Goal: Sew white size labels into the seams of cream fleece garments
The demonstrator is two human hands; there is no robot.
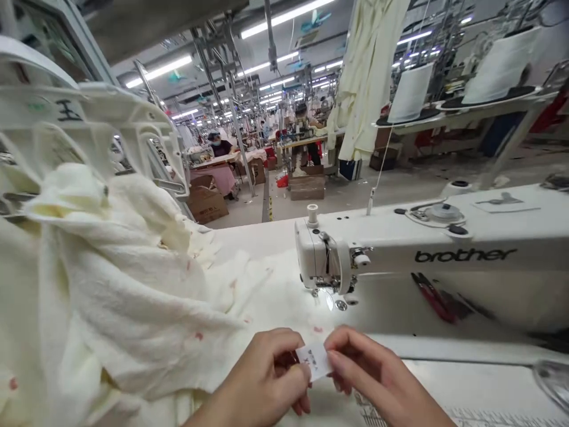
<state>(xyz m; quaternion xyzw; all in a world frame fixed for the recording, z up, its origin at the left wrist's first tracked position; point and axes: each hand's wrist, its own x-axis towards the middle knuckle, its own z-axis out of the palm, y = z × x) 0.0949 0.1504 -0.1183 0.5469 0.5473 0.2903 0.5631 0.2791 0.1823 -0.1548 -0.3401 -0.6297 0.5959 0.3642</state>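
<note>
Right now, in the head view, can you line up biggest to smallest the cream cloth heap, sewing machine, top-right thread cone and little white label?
1. Cream cloth heap
2. Sewing machine
3. Top-right thread cone
4. White label

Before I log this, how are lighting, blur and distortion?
Head view, foreground: left hand and right hand look fairly clear, though print on the white label is unreadable; head view, middle: a bright glow sits under the sewing machine; head view, background: ceiling tubes glare, thread cones lean as if stretched, distance looks soft.
</note>
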